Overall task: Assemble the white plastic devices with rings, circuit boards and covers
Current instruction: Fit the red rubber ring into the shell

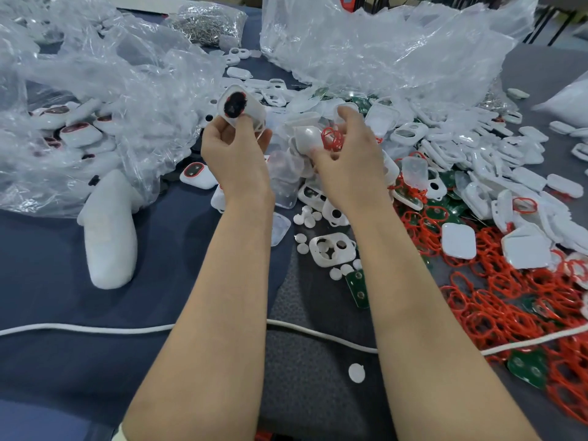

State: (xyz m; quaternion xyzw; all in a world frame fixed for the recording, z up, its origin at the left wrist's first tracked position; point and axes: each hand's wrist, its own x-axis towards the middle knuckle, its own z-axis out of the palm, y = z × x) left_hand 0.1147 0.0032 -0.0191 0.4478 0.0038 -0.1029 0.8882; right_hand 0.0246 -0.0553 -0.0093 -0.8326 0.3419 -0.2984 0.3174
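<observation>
My left hand (234,151) holds up a white plastic device (239,105) with a dark round insert edged in red, pinched between thumb and fingers. My right hand (345,151) hovers over the parts pile, gripping a white cover piece (307,138) and a small bunch of red rings (332,138). More loose red rings (496,300) lie in a heap at the right. Green circuit boards (358,286) show among them. White frames (332,248) and small white round buttons (302,246) lie between my forearms.
Crumpled clear plastic bags lie at the left (95,100) and the back (381,43); the left one holds finished devices. A white foam piece (108,237) and a white cord (95,328) lie on the dark blue cloth. White shells (477,148) are piled at the right.
</observation>
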